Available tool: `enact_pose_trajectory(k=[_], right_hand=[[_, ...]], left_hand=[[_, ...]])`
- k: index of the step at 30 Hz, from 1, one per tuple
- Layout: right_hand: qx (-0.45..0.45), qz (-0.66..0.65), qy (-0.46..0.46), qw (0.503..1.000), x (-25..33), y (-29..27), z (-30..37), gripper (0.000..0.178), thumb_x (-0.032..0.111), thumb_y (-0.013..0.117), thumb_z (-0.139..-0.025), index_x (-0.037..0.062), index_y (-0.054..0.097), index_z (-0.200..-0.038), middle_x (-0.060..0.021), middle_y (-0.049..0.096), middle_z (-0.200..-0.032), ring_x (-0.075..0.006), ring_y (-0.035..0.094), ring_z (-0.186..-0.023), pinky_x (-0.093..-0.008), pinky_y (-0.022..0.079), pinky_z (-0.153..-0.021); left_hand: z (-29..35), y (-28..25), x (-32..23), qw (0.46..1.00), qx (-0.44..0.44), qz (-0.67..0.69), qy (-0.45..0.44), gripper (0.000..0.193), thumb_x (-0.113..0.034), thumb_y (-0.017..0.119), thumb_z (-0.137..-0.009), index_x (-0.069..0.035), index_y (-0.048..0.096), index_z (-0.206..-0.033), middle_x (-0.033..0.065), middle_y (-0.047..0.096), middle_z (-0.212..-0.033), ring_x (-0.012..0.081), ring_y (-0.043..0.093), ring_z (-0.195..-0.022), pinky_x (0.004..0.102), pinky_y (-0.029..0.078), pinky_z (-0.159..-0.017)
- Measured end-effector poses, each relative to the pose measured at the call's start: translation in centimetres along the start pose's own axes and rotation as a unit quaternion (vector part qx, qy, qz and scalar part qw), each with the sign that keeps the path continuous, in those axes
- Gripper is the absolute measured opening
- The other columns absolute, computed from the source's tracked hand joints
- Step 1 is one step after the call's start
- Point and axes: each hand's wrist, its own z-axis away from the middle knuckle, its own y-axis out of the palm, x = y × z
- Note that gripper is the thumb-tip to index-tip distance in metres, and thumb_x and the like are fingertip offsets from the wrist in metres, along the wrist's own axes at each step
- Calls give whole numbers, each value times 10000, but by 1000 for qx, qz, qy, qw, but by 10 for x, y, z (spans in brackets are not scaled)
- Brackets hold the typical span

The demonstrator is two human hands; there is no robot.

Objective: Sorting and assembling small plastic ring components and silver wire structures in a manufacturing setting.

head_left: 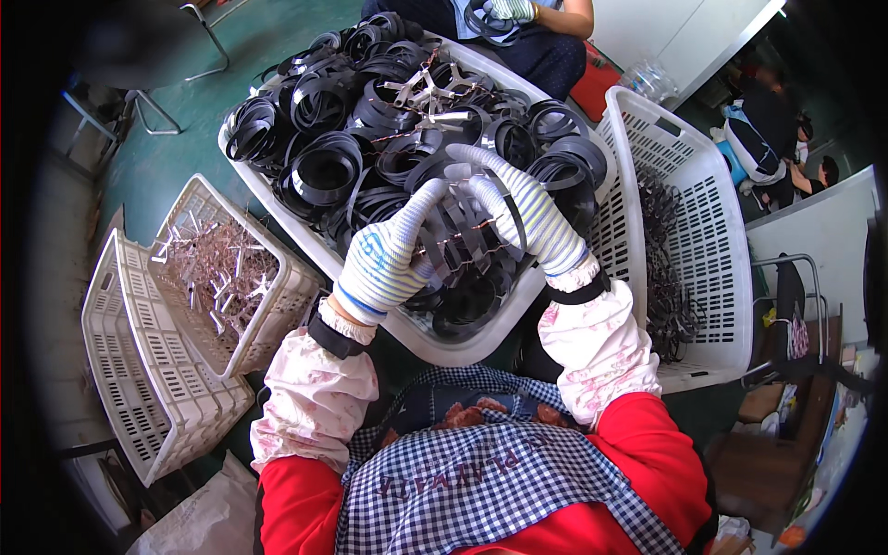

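Left hand (384,254) and right hand (536,208), both gloved in striped white, are up over the near half of a big white tub (453,349), and both are grasping! And it's crowded: black coils (324,171) fill the tub nearly edge to edge, loops leaning on loops, with pale branched pieces (430,92) lying on top toward the far side. Coils sit right under the fingers and past them, so little bare room shows at the hands. Off to the right, a slotted white basket (712,259) stands close against the tub, thin dark strands (661,259) heaped inside. Over on the left, another basket (282,296) carries a copper-coloured wire tangle (217,268) with more pale pieces mixed in, and a further slotted basket (139,370) sits just beside it. Across the tub, a co-worker's gloved hand (511,9) has a dark loop of its own.

Now to the catch itself: dark flat strips (467,240), laced with copper wire, lie squarely between the two hands, above the coils. Left thumb and fingers pinch their left edge; the right hand grips from the upper right, some of its fingertips hidden by the strips.
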Motion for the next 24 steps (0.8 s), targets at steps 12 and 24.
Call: enact_pose_trajectory(k=[12,24], right_hand=[[12,138,85,987,8,-7,-4,503,7,549,-982,58,497,-1479,-109,659,-1295,-154,630,-1147,-278,506,-989],[-50,107,30,993,21,-39,24,312,328,783,-900,26,760,-975,-116,752,-849,-182,691,-792,-346,528,-774]], left_hand=[[4,-1,-1,997,29,47,-54,690,6,677,-878,-83,425,-1514,57,711,-967,126,704,-799,265,550,-726],[0,7,27,967,-87,237,-31,798,-66,650,-903,-68,247,-1591,146,575,-1333,197,687,-927,297,572,-792]])
